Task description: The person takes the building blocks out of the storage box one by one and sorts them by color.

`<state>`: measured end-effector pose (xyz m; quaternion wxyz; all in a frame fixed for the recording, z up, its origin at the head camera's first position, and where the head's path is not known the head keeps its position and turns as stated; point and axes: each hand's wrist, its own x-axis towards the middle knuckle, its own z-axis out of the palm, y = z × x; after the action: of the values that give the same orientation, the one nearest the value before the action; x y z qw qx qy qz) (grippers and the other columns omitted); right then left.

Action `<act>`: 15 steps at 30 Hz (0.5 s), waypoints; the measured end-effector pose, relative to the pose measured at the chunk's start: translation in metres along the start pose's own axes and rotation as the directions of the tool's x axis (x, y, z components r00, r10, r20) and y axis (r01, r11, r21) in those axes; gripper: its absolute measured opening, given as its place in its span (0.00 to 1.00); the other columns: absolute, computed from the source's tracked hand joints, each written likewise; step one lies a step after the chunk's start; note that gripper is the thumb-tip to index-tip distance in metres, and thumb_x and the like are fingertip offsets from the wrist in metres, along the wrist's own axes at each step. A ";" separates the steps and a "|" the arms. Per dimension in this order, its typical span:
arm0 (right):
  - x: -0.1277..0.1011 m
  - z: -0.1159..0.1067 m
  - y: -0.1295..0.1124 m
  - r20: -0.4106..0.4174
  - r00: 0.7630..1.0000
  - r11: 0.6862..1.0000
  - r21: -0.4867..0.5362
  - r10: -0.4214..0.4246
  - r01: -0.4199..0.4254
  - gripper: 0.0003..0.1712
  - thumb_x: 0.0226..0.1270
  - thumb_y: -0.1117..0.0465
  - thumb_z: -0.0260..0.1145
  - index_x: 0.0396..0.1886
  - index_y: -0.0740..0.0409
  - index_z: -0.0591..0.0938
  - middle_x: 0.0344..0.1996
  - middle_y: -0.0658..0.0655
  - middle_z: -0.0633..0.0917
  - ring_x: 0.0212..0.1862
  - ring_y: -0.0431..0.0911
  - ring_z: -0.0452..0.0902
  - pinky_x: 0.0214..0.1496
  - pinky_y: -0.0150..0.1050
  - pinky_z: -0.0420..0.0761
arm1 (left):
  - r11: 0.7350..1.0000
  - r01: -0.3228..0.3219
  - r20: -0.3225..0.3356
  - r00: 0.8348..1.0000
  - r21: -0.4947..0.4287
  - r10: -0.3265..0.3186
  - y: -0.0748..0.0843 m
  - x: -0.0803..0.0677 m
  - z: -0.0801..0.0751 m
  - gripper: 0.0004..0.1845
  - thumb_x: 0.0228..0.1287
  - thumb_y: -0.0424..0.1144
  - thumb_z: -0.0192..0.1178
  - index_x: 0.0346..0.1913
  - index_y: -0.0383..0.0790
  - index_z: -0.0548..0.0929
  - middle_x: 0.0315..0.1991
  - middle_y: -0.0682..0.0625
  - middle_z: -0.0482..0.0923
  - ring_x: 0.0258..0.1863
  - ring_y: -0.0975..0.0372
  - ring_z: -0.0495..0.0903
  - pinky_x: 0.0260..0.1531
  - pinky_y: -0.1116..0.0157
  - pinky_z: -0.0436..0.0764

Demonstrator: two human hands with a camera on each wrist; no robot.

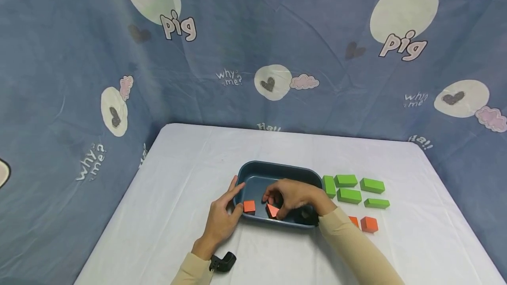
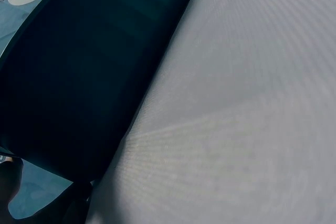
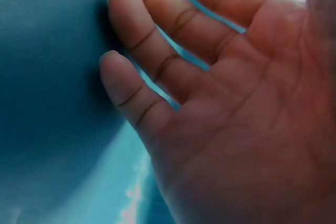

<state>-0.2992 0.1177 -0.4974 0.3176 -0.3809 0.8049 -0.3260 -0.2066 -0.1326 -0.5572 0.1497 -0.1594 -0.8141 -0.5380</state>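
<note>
We see a white-covered table (image 1: 166, 197) backed by a blue cartoon-printed cloth (image 1: 245, 34) hung behind and beside it.

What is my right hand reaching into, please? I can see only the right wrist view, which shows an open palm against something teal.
Observer: The right hand is inside a dark blue tray on a white table, directly over an orange block.
Operator: Thank you. Where is the other hand?
Observer: The left hand rests against the tray's left rim, beside a second orange block inside it.
Operator: Is anything lying outside the tray?
Observer: Yes, on its right lie five green blocks, with two more orange blocks nearer the person.
</note>
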 end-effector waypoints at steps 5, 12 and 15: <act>-0.001 -0.003 0.002 -0.035 0.999 1.000 -0.018 0.004 -0.005 0.27 0.48 0.70 0.79 0.51 0.53 0.86 0.36 0.45 0.84 0.36 0.41 0.78 0.40 0.34 0.81 | 1.000 0.000 0.003 1.000 0.003 0.000 0.001 0.001 0.000 0.31 0.59 0.26 0.60 0.68 0.40 0.78 0.75 0.45 0.64 0.73 0.57 0.65 0.69 0.73 0.62; 0.001 -0.002 0.003 -0.060 0.998 0.998 -0.060 -0.013 0.010 0.26 0.49 0.68 0.81 0.50 0.52 0.86 0.36 0.42 0.84 0.36 0.38 0.79 0.41 0.35 0.82 | 1.000 0.002 -0.005 1.000 0.011 -0.002 0.001 0.001 0.000 0.31 0.58 0.26 0.60 0.68 0.41 0.79 0.74 0.44 0.65 0.72 0.56 0.66 0.68 0.74 0.62; 0.002 -0.001 0.003 -0.082 0.996 0.995 -0.099 -0.022 0.013 0.24 0.48 0.65 0.83 0.47 0.52 0.86 0.34 0.43 0.83 0.34 0.37 0.78 0.39 0.34 0.82 | 1.000 0.005 -0.005 1.000 0.014 -0.005 0.002 0.001 0.000 0.31 0.58 0.26 0.60 0.68 0.40 0.79 0.74 0.45 0.65 0.72 0.56 0.66 0.68 0.74 0.62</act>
<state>-0.3023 0.1176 -0.4998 0.2619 -0.3893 0.8290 -0.3042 -0.2070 -0.1314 -0.5555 0.1513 -0.1550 -0.8179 -0.5330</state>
